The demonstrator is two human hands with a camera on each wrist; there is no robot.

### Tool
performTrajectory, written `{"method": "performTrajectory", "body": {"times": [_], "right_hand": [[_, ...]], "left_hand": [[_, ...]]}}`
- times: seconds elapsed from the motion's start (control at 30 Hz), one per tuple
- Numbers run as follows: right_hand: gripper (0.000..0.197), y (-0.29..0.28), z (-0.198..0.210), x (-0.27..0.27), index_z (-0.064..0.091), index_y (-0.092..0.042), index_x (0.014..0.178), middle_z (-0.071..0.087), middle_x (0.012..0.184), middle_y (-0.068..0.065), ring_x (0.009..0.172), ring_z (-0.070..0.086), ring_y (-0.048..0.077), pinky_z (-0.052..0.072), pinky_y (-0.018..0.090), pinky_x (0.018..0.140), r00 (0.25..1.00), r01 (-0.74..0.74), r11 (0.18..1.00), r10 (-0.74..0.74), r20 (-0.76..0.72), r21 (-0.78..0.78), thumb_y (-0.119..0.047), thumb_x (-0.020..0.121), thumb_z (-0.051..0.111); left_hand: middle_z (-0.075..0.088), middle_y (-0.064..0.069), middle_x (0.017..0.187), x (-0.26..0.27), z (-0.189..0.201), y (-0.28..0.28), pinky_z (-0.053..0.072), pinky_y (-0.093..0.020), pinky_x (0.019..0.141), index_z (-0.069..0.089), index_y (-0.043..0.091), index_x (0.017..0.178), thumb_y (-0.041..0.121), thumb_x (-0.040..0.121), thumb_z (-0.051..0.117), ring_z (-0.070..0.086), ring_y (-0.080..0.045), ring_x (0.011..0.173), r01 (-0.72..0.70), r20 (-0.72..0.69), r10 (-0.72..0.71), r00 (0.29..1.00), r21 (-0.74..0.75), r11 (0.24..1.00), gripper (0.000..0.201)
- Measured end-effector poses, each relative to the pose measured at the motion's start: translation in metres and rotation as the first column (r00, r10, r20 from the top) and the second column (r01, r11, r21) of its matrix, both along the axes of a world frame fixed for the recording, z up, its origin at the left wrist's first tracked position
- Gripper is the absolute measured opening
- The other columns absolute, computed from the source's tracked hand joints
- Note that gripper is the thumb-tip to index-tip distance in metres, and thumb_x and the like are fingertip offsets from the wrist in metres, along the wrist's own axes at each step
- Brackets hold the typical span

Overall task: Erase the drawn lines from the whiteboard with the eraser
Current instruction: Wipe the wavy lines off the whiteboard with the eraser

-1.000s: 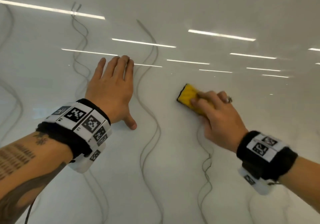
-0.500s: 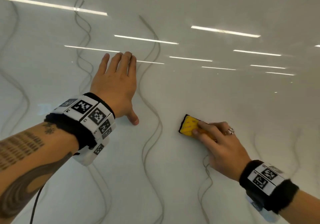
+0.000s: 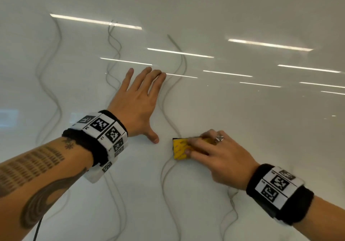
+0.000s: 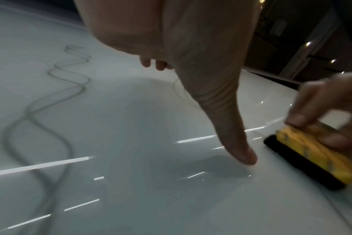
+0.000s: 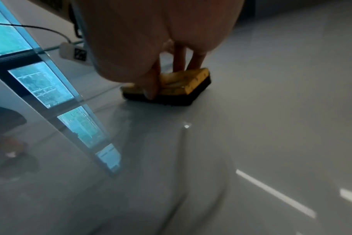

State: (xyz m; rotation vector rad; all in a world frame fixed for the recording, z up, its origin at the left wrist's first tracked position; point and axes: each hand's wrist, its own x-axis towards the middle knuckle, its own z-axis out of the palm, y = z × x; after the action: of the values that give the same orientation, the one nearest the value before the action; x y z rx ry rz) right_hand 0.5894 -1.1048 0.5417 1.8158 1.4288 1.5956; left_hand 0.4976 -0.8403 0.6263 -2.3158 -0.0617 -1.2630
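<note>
A yellow eraser (image 3: 180,148) with a black felt base lies flat against the glossy whiteboard (image 3: 242,129); it also shows as the eraser (image 4: 309,156) and the eraser (image 5: 177,86) in the wrist views. My right hand (image 3: 211,153) grips it, thumb on its near side and fingers on top. It sits on a pair of wavy grey drawn lines (image 3: 173,95) that run up and down the board. My left hand (image 3: 138,101) rests flat on the board with straight fingers, its thumb (image 4: 241,151) just left of the eraser. More wavy lines (image 3: 113,54) run under and beside it.
Further faint wavy lines (image 3: 48,84) lie at the far left, and others (image 3: 231,203) below my right wrist. Ceiling lights reflect as bright streaks (image 3: 270,45) on the board. The board's edge and a dark room (image 4: 301,39) show beyond it.
My right hand has dragged the eraser down the board and then left, close to my left thumb. The line stretch it passed over is gone. My left hand has stayed flat on the board.
</note>
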Motion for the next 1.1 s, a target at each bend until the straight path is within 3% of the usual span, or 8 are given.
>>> {"method": "performTrajectory", "body": {"times": [0.2,0.43,0.57,0.7,0.77,0.93,1.0,1.1], "right_hand": [[0.052,0.038,0.117,0.001,0.068,-0.014,0.112,0.061,0.121,0.012,0.081,0.049,0.038,0.045,0.045,0.074,0.994,-0.061,0.891,0.096,-0.056,0.45,0.005,0.065,0.062],[0.052,0.059,0.001,-0.014,0.061,-0.022,0.122,0.061,0.133,0.002,0.096,0.059,0.037,0.046,0.038,0.07,1.0,-0.012,0.993,0.013,0.007,-0.117,-0.006,0.083,0.031],[0.054,0.065,0.102,-0.004,0.063,-0.019,0.121,0.062,0.129,0.011,0.087,0.056,0.041,0.048,0.042,0.072,0.998,-0.055,0.978,0.045,0.051,0.2,0.0,0.071,0.055],[0.05,0.074,0.174,-0.007,0.065,-0.016,0.115,0.056,0.12,0.014,0.09,0.05,0.043,0.039,0.043,0.082,0.997,0.002,0.797,0.048,-0.067,0.604,0.005,0.07,0.069],[0.048,0.091,0.153,-0.01,0.064,-0.015,0.117,0.056,0.12,0.016,0.087,0.049,0.043,0.04,0.045,0.081,0.998,-0.022,0.789,0.053,-0.033,0.614,0.003,0.072,0.063],[0.052,0.094,0.064,-0.016,0.07,-0.013,0.121,0.063,0.128,0.013,0.083,0.05,0.037,0.048,0.042,0.074,1.0,-0.023,0.973,0.023,0.005,0.232,0.005,0.072,0.061],[0.053,0.081,0.095,-0.016,0.071,-0.014,0.118,0.063,0.128,0.012,0.086,0.052,0.039,0.049,0.042,0.075,1.0,0.018,0.977,-0.023,0.021,0.211,0.007,0.07,0.065],[0.046,0.072,0.173,-0.013,0.066,-0.017,0.116,0.057,0.123,0.012,0.092,0.051,0.045,0.043,0.043,0.084,0.998,0.047,0.882,-0.024,-0.054,0.468,0.002,0.074,0.063]], "left_hand": [[0.026,-0.008,0.156,-0.03,-0.024,0.033,0.013,-0.054,0.123,0.017,0.011,0.157,0.099,0.036,0.057,0.02,-0.029,0.15,0.059,0.026,-0.058,0.998,-0.032,0.998,0.155],[0.032,-0.008,0.153,-0.048,-0.034,0.084,0.024,-0.048,0.12,0.024,0.01,0.156,0.098,0.035,0.058,0.032,-0.029,0.143,-0.009,0.001,0.009,1.0,-0.079,0.997,0.153],[0.036,-0.014,0.15,-0.056,-0.027,0.098,0.034,-0.046,0.112,0.029,0.003,0.153,0.098,0.038,0.058,0.037,-0.033,0.137,-0.025,0.036,0.029,0.999,-0.104,0.994,0.152],[0.031,-0.016,0.153,-0.057,-0.026,0.107,0.033,-0.044,0.114,0.023,0.0,0.154,0.102,0.042,0.048,0.031,-0.032,0.141,-0.024,0.06,0.039,0.997,-0.221,0.975,0.153],[0.024,-0.015,0.157,-0.053,-0.025,0.11,0.028,-0.043,0.118,0.016,0.002,0.156,0.104,0.042,0.043,0.026,-0.03,0.145,-0.009,0.055,0.025,0.998,-0.277,0.961,0.156],[0.018,-0.017,0.159,-0.039,-0.029,0.118,0.021,-0.042,0.121,0.013,0.0,0.156,0.103,0.037,0.046,0.023,-0.031,0.145,-0.011,-0.001,0.012,1.0,-0.235,0.972,0.162],[0.018,-0.018,0.158,-0.036,-0.028,0.12,0.021,-0.043,0.121,0.012,-0.002,0.156,0.104,0.035,0.044,0.023,-0.032,0.145,-0.024,-0.013,0.022,1.0,-0.199,0.98,0.164],[0.017,-0.016,0.158,-0.038,-0.027,0.126,0.017,-0.042,0.122,0.009,-0.002,0.157,0.107,0.033,0.036,0.022,-0.031,0.144,-0.031,-0.04,0.025,0.999,-0.156,0.987,0.168]]}}
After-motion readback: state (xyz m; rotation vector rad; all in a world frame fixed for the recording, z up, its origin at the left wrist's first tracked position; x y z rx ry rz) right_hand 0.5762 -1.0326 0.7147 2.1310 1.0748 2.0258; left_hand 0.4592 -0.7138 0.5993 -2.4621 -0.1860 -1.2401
